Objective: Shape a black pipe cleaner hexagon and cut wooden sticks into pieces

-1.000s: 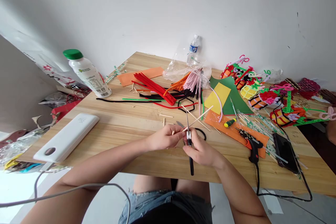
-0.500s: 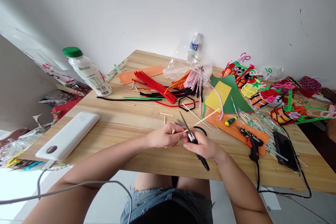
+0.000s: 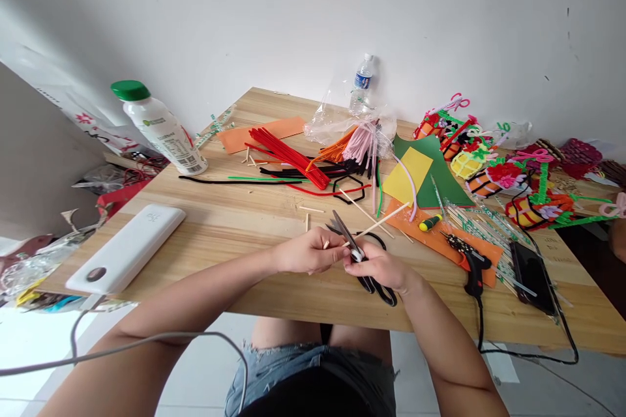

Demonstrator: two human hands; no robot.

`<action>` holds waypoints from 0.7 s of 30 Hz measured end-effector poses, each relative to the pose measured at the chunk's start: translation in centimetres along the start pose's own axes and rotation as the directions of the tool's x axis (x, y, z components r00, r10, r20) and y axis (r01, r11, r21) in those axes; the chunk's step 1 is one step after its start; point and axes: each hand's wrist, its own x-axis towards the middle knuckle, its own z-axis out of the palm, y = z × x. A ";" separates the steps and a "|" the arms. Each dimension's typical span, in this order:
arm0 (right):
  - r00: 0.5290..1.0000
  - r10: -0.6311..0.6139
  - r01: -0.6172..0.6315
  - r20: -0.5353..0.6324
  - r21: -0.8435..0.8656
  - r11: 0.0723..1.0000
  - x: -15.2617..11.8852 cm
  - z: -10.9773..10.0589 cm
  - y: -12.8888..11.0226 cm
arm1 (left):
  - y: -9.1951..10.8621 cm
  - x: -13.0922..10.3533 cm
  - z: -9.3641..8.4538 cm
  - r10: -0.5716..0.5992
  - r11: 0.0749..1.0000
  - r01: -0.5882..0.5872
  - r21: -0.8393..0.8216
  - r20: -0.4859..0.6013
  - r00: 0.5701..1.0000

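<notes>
Over the front of the table, my left hand (image 3: 315, 251) is closed, pinching thin wooden sticks. A short stick end (image 3: 327, 244) pokes out between its fingers. My right hand (image 3: 379, 266) is wrapped around black-handled scissors (image 3: 347, 229), their blades pointing up and away from me. A longer wooden stick (image 3: 384, 220) slants up to the right from between the hands, crossing by the scissor blades. Fingers hide where stick and blades meet. Just beyond lie another long stick (image 3: 364, 212) and short cut pieces (image 3: 312, 210).
Red pipe cleaners (image 3: 291, 158), a black hexagon (image 3: 349, 189) and coloured sheets (image 3: 408, 174) lie farther back. To the right are a glue gun (image 3: 472, 264), a phone (image 3: 533, 277) and decorated baskets (image 3: 489, 176). A power bank (image 3: 130, 247) and white bottle (image 3: 163, 133) stand left.
The scissors have turned in my right hand, so their handle loops now show more openly below it. My left hand keeps its pinch, nearly in place.
</notes>
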 end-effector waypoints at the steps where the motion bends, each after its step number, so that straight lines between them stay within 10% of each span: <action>1: 0.999 0.010 -0.010 -0.030 0.004 1.000 0.0 0.1 0.0 | 0.1 0.0 0.0 0.008 1.000 -0.008 0.002 -0.006 1.000; 21: 0.992 -0.119 0.119 -0.032 0.011 0.993 -0.1 1.3 -0.3 | 0.1 -0.4 -0.5 0.042 0.995 -0.049 0.087 0.073 0.996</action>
